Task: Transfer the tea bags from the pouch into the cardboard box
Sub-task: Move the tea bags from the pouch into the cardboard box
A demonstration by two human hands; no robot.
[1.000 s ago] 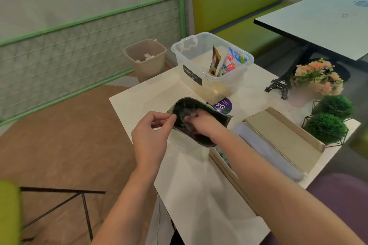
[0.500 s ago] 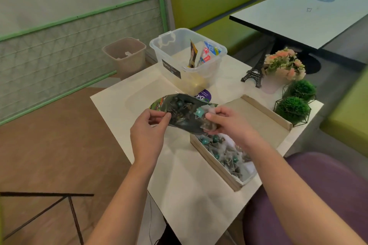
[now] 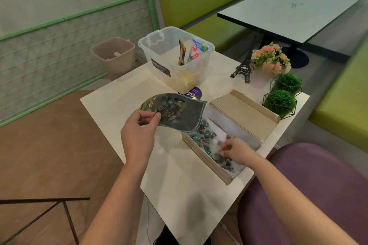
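My left hand pinches the near edge of the dark foil pouch and holds it above the white table, its mouth open toward me with several tea bags visible inside. To its right lies the open cardboard box with its lid folded back; several tea bags with teal tags lie in its white lining. My right hand reaches down into the box with curled fingers among the tea bags there; whether it still holds one is unclear.
A clear plastic tub with sachets stands behind the pouch, a purple sticker in front of it. At the right edge are a small Eiffel Tower model, a flower pot and two green ball plants. A purple seat lies right, a bin on the floor.
My right hand left the pouch mouth with tea bags and moved right and down into the cardboard box. My left hand kept holding the pouch.
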